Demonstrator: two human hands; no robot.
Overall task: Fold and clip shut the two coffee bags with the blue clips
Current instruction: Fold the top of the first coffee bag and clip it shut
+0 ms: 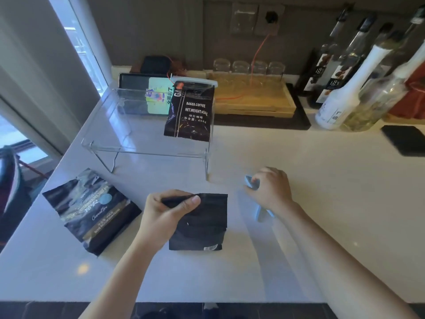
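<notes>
Both forearms reaching forward from the near edge over the pale surface (322, 180). Left hand (166, 214) angled inward, fingers (192, 201) pinched on the folded top edge of a plain black coffee bag (202, 224) lying flat at centre, thumb on top pressing the fold down. Right hand (271, 189) just to the right of that bag, knuckles up, fingers curled around a blue clip (251, 181); one end of the clip poking out past the fingertips, a pale blue part showing below the wrist, blurred, so cannot tell whether that is the same clip or a second one.

Second coffee bag (92, 210), printed with a mountain scene, flat on the surface to the left, well apart from the hands, top unclipped. Further back, a clear acrylic stand (147, 125) carrying a third coffee bag (189, 111) upright, closed at the top by a white clip (195, 80). Behind, a wooden tray (253, 102) with upturned glasses, and tall bottles (345, 77) at far right. Window at left.
</notes>
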